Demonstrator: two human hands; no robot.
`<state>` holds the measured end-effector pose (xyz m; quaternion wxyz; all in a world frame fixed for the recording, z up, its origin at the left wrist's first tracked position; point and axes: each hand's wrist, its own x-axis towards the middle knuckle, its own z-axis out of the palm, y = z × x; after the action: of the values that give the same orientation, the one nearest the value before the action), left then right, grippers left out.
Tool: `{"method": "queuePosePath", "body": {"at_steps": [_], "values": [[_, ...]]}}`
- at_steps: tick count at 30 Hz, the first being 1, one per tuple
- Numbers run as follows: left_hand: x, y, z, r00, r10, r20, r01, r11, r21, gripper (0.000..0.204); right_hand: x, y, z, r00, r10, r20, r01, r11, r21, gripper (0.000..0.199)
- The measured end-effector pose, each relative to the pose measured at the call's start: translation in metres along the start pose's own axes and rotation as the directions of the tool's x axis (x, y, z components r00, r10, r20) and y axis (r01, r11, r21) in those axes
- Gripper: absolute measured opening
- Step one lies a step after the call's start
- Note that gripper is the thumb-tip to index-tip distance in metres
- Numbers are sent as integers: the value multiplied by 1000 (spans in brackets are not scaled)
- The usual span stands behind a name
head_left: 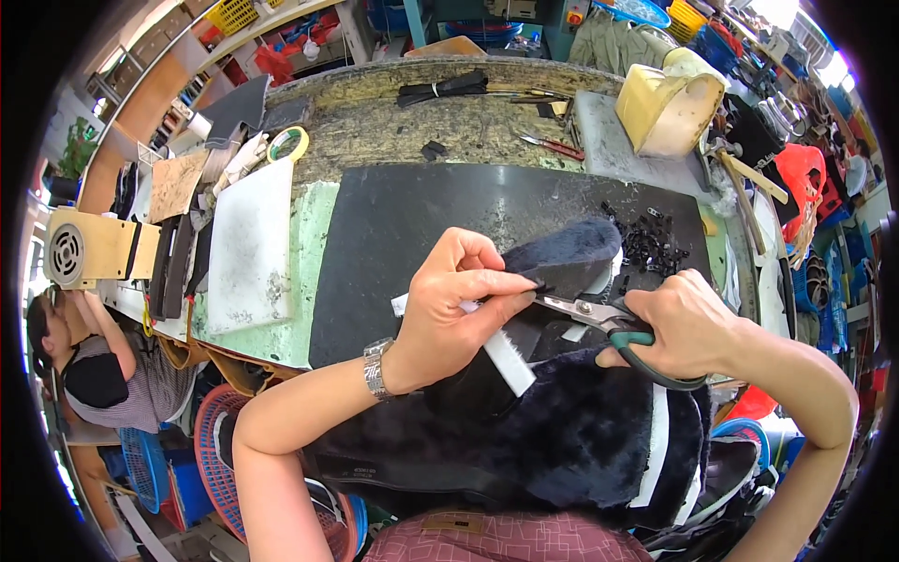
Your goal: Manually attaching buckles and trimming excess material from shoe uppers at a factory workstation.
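My left hand [456,304] pinches a piece of dark navy fleece-lined material [568,255] together with a white strip [506,356] that hangs down from my fingers. My right hand [684,323] grips scissors with green handles [609,323]; the blades point left and meet the edge of the dark piece just by my left fingers. Below both hands lies a large pile of dark fleece [571,436] against my lap.
A black cutting mat [412,220] covers the bench, with small black offcuts [651,242] at its right. A white board [251,245], tape roll [287,143], red pliers [554,144] and a yellow foam form [667,108] lie around. Another person [89,365] sits at the left.
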<state>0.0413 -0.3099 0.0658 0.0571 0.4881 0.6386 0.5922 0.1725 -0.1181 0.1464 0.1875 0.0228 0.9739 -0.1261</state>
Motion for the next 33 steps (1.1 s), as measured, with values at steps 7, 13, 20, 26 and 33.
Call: {"method": "queuePosePath", "body": {"at_steps": [7,13,20,26,33], "values": [[-5,-14,-59,798,-441,411,335,891,308,62,-4,39,5,920,392,26,-311,686,658,44],[25,11,-128,896,-431,-105,437,898,42,34,-55,156,53,595,690,-413,-739,671,58,50],[118,-176,-204,820,-349,-454,442,890,115,27,-68,189,96,551,746,-375,-834,512,-207,37],[75,-110,-108,986,-4,-170,101,816,569,51,-93,31,28,884,-272,-380,305,952,30,40],[-86,64,-137,297,-621,725,100,775,624,79,-37,-19,51,721,-681,-127,686,727,0,28]]}}
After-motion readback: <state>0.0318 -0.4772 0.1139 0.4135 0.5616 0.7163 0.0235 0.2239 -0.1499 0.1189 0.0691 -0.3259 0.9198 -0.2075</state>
